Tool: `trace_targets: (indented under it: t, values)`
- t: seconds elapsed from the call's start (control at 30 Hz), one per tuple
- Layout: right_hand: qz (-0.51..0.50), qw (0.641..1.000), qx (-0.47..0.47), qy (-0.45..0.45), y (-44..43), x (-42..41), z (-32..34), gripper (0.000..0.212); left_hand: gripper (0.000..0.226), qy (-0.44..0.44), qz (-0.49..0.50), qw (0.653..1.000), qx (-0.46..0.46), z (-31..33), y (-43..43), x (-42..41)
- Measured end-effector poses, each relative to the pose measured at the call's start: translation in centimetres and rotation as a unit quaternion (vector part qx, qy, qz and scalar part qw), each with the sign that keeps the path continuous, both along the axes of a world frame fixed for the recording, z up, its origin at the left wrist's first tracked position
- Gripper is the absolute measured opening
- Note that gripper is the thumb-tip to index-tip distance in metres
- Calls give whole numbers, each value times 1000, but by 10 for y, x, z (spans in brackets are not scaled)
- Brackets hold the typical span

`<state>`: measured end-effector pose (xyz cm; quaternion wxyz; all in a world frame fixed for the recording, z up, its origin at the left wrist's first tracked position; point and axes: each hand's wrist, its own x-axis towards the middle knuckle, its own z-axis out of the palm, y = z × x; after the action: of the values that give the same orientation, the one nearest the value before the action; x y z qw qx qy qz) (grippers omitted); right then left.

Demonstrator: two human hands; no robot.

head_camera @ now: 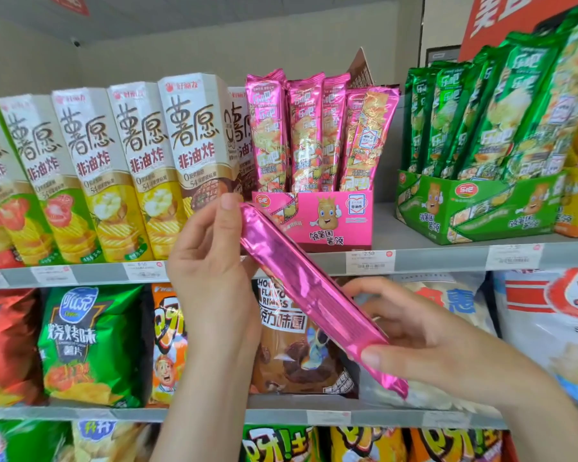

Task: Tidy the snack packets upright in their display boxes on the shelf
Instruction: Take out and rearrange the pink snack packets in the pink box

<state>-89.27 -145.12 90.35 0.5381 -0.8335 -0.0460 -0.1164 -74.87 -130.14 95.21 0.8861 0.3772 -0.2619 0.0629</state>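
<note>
A long pink foil snack packet (pixel 309 288) lies slanted in front of the shelf, its upper end to the left, its lower end to the right. My left hand (pixel 211 258) pinches the upper end; my right hand (pixel 411 331) grips the lower end. Behind it stands the pink display box (pixel 327 218) with several pink packets (pixel 301 131) upright inside, the rightmost one leaning left. A green display box (pixel 477 211) to the right holds several green packets (pixel 501 111) leaning right.
Tall white chip cartons (pixel 90 168) fill the upper shelf on the left. The shelf edge (pixel 431 258) carries price tags. Below are bags of crisps, a brown chocolate-ring bag (pixel 291 355) and large white bags (pixel 548 328).
</note>
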Motion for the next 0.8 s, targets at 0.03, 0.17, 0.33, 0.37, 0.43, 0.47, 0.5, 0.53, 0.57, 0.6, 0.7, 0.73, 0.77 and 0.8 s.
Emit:
trace_targets:
  t: [0.03,0.17,0.33,0.37,0.43,0.47,0.5,0.53,0.57,0.6,0.7,0.73,0.77,0.8]
  values:
    - [5,1000,7,13,-2,-1,-3,58,14,0,10,1000,-8,2,1,2]
    - [-25,997,72,-30,-9,-7,-8,53,3,-7,13,999,-31,8,10,10]
    - [-59,980,143,-129,-18,-13,0,61,5,15,-8,1000,-7,-1,13,16]
    - [-70,974,160,-143,-19,-12,1,62,7,17,-13,1000,-2,-4,14,17]
    - [-84,965,188,-160,-20,-10,2,60,13,11,-14,1000,19,-9,17,21]
    - [-88,961,203,-166,-19,-9,2,60,16,4,-16,999,33,-10,18,23]
    - [-91,955,220,-174,-18,-9,3,60,17,-4,-19,999,45,-12,20,25]
    - [-98,949,235,-184,-17,-8,4,59,16,-13,-26,998,56,-12,22,28]
    - [-109,944,244,-195,-15,-7,6,55,14,-25,-33,997,68,-14,24,29]
    - [-123,938,251,-207,-13,-6,7,49,13,-40,-39,995,83,-14,26,30]
    - [-190,914,264,-244,-9,-3,14,39,19,-119,-50,981,142,-17,32,32]
    - [-220,905,261,-254,-8,-2,16,40,29,-147,-55,974,165,-18,35,33]
    - [-250,896,256,-263,-9,-1,18,43,39,-171,-62,964,194,-19,37,34]
    - [-278,887,248,-272,-9,0,19,46,45,-189,-69,954,220,-19,38,33]
